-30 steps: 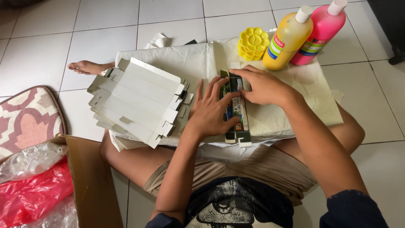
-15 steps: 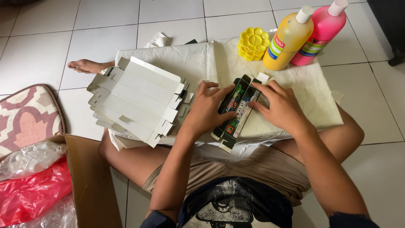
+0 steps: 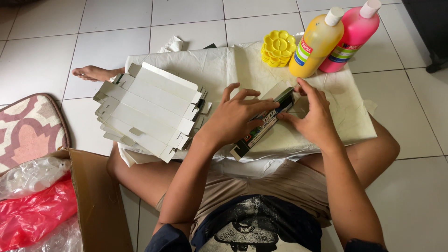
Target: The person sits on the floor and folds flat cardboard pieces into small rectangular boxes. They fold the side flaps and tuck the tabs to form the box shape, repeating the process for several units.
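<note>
- head view, hands: left hand [image 3: 238,116] spread over the long green-and-white carton [image 3: 263,123], fingers curled onto its top, holding it down; right hand [image 3: 315,114] pinching the carton's far end near the open flap, thumb and fingers narrow around it.
- head view, carton: lying slantwise on the cream cloth [image 3: 219,70] over the lap, far end pointing towards the bottles, near end hanging past the cloth's edge.
- head view, change: a second ago flat and straight under both palms; since then turned to a diagonal and risen into a squared tube, right hand shifted from on top to the end. judged as folding passing from flat blank to a formed box, end flaps apparently not yet closed.
- head view, left side: stack of flat white carton blanks [image 3: 149,112] fanned on the cloth, unchanged, just beside the left forearm.
- head view, far edge: yellow flower-shaped palette [image 3: 278,46], yellow bottle [image 3: 315,44] and pink bottle [image 3: 352,35] standing upright, touching one another.
- head view, floor: brown cardboard box [image 3: 98,200] holding red plastic wrap [image 3: 32,214]; patterned cushion [image 3: 25,126] beside it.
</note>
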